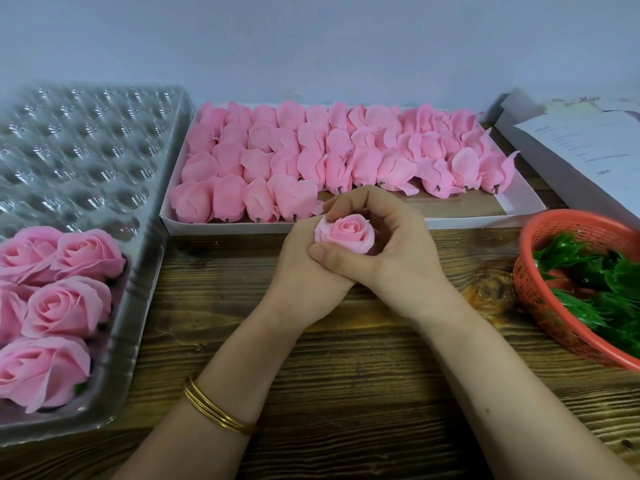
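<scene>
**1. Work piece.** The pink rose (346,233) sits at the centre of the frame, above the wooden table (346,382) and just in front of the near rim of the white box (485,221). Its bloom faces up toward the camera.

**2. Grip.** I hold the pink rose with both hands.
- My left hand (304,275) cups it from the lower left. Its fingers run beneath my right hand and are hidden there.
- My right hand (394,251) wraps it from the right. The fingers curl over the far edge of the bloom, and the thumb lies across the near side, resting on my left hand.
- Both grips are narrow, closed round the flower. The stem end is hidden within the hands.

**3. Surroundings.**
- The white box, upper centre, holds rows of pink rose heads (346,150) laid on their sides, with short stubs pointing toward me.
- A clear plastic tray (86,133) with round pockets occupies the upper left. Opened pink roses (62,306) fill its pockets at lower left.
- A red mesh basket (530,278) at the right edge contains green leaves (606,289).
- White papers (588,147) lie at upper right.
- Gold bangles (218,410) circle my left wrist, lower centre.
</scene>
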`<state>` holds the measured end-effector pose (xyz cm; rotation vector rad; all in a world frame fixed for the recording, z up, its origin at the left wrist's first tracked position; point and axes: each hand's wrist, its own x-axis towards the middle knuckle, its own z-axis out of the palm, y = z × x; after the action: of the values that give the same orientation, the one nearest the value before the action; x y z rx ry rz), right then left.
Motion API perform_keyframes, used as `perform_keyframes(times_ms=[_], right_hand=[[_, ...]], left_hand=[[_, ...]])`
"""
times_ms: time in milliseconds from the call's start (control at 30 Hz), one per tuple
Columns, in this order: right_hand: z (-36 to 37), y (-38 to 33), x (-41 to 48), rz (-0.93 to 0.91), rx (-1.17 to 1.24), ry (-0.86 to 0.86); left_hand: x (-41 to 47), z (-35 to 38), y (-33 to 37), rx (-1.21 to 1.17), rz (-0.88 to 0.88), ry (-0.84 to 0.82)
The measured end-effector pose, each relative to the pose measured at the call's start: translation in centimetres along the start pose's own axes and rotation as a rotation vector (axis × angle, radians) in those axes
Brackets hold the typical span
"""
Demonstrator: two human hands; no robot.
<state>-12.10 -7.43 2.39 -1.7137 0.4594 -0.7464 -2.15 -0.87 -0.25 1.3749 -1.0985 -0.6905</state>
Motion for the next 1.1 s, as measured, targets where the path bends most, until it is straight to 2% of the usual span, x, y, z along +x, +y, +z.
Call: perform_keyframes(times_ms=[267, 533, 700, 1100], right_hand=[[-0.60, 0.36, 0.22, 0.076, 0.149, -0.080], [-0.86, 0.65, 0.35, 0.122, 0.336, -0.127], [-0.34, 0.43, 0.33, 0.084, 0.231, -0.051], [-0.53, 0.24, 0.17, 0.047, 0.117, -0.068]], left_hand=[[-0.20, 0.49, 0.52, -0.094, 0.049, 0.024], [-0.15, 0.28, 1.04, -0.142, -0.028, 0.041], [-0.02, 0.27, 0.66, -0.120, -0.013, 0.027], [0.05, 0.12, 0.30, -0.110, 0.042, -0.022]])
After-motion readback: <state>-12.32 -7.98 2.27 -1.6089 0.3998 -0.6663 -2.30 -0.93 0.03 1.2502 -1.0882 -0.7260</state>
